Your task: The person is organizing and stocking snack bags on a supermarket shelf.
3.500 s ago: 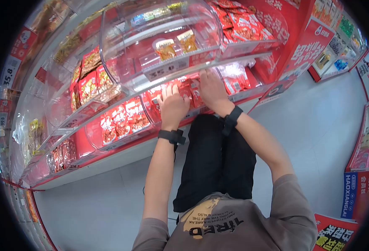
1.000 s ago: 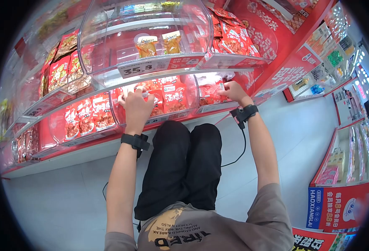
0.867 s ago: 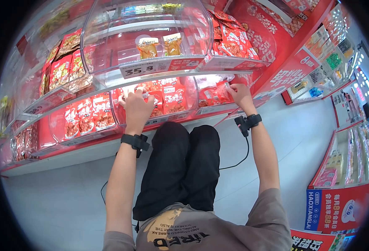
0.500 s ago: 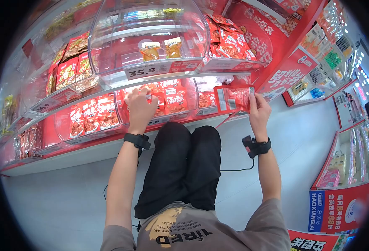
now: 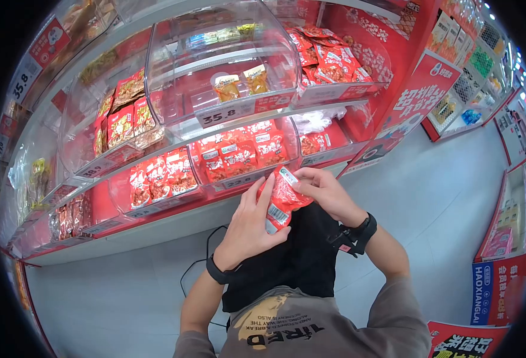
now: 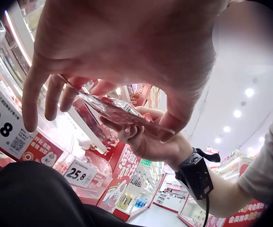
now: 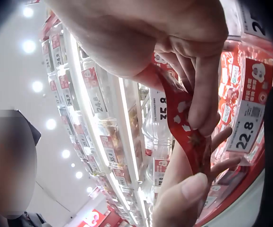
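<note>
A red snack packet (image 5: 287, 197) with a barcode is held between both hands above the lap, in front of the lower shelf. The left hand (image 5: 250, 230) pinches its left side, thumb below and fingers along the edge. At the packet's upper right, the right hand (image 5: 330, 194) grips it between thumb and fingers. The left wrist view shows the packet (image 6: 113, 111) edge-on beneath the left hand (image 6: 127, 47), with the right hand (image 6: 155, 144) behind. In the right wrist view the packet (image 7: 186, 123) bends between the right hand's fingers and the left hand's thumb.
Behind the hands, a lower bin (image 5: 239, 152) holds several red packets; a bin with white bags and red packets (image 5: 319, 140) stands to its right. Clear-fronted upper bins (image 5: 227, 59) overhang them. Black-trousered legs (image 5: 308, 256) are below the hands, and a cable hangs at the left.
The right hand has brought the red packet from the right-hand bin leftward, over the lap. The left hand has left the bin of red packets and now holds this packet too.
</note>
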A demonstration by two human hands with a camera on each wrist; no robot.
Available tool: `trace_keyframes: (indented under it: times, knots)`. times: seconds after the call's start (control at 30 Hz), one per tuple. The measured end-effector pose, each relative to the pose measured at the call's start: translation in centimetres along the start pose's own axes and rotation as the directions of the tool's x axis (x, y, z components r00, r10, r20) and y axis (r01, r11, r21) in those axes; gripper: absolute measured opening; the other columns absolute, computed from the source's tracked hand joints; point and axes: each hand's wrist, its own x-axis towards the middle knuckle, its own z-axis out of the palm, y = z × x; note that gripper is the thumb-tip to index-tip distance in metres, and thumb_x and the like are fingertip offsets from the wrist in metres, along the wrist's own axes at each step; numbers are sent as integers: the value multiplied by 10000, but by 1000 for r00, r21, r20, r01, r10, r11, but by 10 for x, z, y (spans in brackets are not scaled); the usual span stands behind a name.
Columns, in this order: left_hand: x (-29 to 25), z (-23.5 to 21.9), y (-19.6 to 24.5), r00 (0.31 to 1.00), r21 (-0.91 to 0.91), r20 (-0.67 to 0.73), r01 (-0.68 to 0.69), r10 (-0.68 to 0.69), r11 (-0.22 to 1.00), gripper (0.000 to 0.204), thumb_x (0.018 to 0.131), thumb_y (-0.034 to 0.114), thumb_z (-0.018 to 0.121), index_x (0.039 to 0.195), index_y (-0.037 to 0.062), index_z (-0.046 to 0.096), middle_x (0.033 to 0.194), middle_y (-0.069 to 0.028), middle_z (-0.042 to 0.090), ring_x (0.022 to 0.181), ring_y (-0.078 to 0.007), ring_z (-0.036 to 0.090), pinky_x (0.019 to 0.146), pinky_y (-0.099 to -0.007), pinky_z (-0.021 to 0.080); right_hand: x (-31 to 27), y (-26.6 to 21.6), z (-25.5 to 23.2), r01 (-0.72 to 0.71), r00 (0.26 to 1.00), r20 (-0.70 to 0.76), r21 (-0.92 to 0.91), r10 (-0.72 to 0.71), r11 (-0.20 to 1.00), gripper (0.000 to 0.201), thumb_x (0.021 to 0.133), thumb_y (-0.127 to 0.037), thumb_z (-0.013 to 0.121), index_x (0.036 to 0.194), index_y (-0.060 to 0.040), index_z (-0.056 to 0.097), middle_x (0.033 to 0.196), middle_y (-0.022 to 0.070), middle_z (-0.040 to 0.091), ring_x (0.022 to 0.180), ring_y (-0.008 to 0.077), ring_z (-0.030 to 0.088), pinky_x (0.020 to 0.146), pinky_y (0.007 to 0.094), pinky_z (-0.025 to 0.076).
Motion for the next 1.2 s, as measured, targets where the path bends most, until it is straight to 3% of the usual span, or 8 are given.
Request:
trace_keyframes:
  times: [0.07,0.13,0.17,0.3,0.47,0.67,0.87,1.2]
  knots:
    - [-5,1,-21,997,-471,75,63,-31,880,924,691,368,690,1436,55,242,1377,-196,355,1176,-355,459,912,-415,428,-1,-4,5,-92,989,126,173,71,981,307,941,-187,540,1144,43,536,989,88,622,900,110,620,693,246,495]
    - [-10,-1,-36,955,-936,296,294,-22,193,918,705,454,651,1427,47,257,1386,-187,351,1115,-333,502,835,-393,454,3,-4,3,-124,962,271,318,36,940,344,946,-181,529,1200,48,500,1045,111,612,945,143,628,747,270,501]
    - [-13,1,-38,962,-948,268,274,58,-159,845,758,502,550,1419,47,286,1391,-193,368,1028,-293,518,718,-355,449,6,-1,0,-44,968,250,193,-6,980,372,933,-176,553,1235,33,488,1053,111,609,939,136,620,742,273,496]
    - [-8,4,-36,950,-821,271,314,158,-477,918,780,607,499,1439,31,221,1429,-277,289,1095,-401,507,761,-510,486,11,9,5,173,985,36,-133,-170,976,346,890,-160,622,1191,-11,536,1052,59,623,919,88,596,772,252,480]
    - [-14,5,-27,915,-866,397,400,74,-301,775,845,508,442,1409,6,266,1386,-277,351,1193,-425,467,913,-555,438,11,11,5,80,986,155,-103,-64,991,223,848,-140,677,1011,-4,609,911,29,652,845,72,603,761,245,489]
    - [-21,-6,-28,945,-763,234,323,-227,559,344,857,162,648,1131,-36,583,1026,-103,655,919,-121,621,827,-277,492,12,25,1,144,972,209,-197,-102,970,213,835,-143,687,973,1,609,825,22,645,741,66,597,662,235,488]
    - [-26,1,-22,960,-849,129,236,-247,472,276,836,138,693,1037,-41,631,941,-62,672,831,-85,610,762,-250,493,7,9,12,-77,960,262,-81,96,994,300,815,-224,719,981,14,644,770,4,627,651,35,542,553,200,425]
    - [-27,2,-21,962,-844,120,230,-246,485,254,871,150,655,1026,-50,634,924,-68,673,822,-79,604,743,-242,487,1,11,20,66,980,199,-208,-24,976,329,796,-233,737,972,34,656,807,50,656,748,71,591,660,234,476]
